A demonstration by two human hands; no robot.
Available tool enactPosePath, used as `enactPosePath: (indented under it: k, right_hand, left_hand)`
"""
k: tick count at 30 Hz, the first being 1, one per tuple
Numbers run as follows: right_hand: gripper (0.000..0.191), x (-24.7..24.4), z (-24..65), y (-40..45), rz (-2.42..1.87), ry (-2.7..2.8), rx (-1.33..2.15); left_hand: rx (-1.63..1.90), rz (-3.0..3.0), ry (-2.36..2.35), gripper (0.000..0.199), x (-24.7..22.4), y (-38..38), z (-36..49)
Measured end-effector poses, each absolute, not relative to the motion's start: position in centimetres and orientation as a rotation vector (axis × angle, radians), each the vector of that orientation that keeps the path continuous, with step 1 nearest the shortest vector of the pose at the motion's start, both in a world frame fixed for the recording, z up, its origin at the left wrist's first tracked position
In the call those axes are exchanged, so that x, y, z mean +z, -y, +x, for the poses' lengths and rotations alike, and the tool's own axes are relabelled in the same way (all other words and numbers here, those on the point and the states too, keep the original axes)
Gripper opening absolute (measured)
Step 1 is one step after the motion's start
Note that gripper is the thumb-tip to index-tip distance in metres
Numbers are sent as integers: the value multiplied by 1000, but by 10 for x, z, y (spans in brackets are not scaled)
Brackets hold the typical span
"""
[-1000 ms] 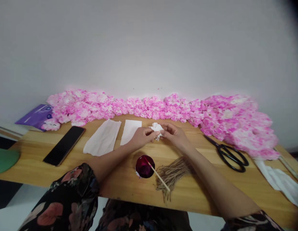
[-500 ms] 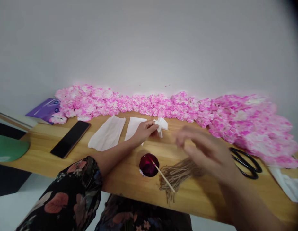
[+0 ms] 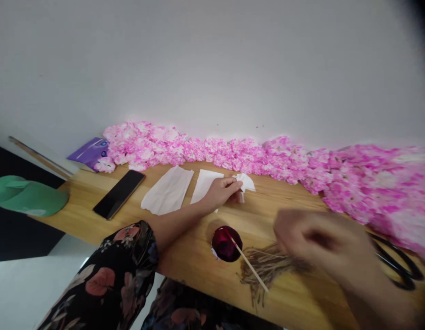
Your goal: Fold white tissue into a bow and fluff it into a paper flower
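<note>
Between its thumb and fingers, my left hand [image 3: 224, 191] pinches a gathered white tissue [image 3: 246, 182] over the middle of the wooden table. My right hand [image 3: 312, 233], smeared by motion, hangs above the right end of a bundle of brown twine pieces [image 3: 267, 268]; its fingers look curled, and whether they hold anything cannot be made out. In front of my left hand stands a small bowl of dark red liquid [image 3: 226, 244], with a thin wooden stick [image 3: 253, 270] leaning out over the twine. Two flat white tissues [image 3: 168, 190] [image 3: 203, 184] lie left of and behind my left hand.
Pink and white paper flowers [image 3: 247, 156] line the wall along the table's back. Black scissors [image 3: 398, 263] lie at the right, partly behind my right arm. At the left are a phone [image 3: 119, 195], a purple packet [image 3: 90, 153] and a green cap [image 3: 37, 197].
The view has shifted, so the table's things sit further right. My right hand is lower and nearer, its fingers more curled. My left hand still pinches the tissue.
</note>
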State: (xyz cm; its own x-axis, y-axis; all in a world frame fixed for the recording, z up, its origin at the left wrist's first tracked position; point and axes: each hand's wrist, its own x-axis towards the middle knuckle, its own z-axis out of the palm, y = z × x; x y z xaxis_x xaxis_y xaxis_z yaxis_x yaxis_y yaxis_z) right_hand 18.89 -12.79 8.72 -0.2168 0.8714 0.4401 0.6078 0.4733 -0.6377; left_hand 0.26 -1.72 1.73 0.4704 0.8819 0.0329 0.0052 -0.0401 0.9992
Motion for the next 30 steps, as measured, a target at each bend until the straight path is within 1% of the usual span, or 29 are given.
enactPosePath:
  k: [2,5,7,10,13,19,23,26,30]
  right_hand:
    - [24,76,188,108,-1292,1947,333]
    - [22,51,188,86,-1292,2040,33]
    - [21,40,188,81,-1273,2130,-104]
    - [16,38,183,85,-1271,2208,-234]
    - [13,41,176,88,-1272,2243,-278]
    - [17,36,170,84,-1315,2163,-199]
    - [11,29,173,83,-1369,1996,88]
    - [9,25,175,82,-1408,1889,260]
    - [9,24,176,81,-1395,1882,289]
  left_hand:
    - [843,1476,-843,42,18,18,3]
    - [819,1500,-837,44,16,18,3]
    - [814,1519,-818,43,14,17,4]
    - [805,1522,-782,43,10,16,5]
    - [794,1503,-755,42,7,17,7]
    - [794,1596,-762,43,6,18,7]
    - [782,1600,-740,41,8,19,7]
    - [783,1604,-721,37,9,20,7]
    - [746,1531,-731,25,10,21,8]
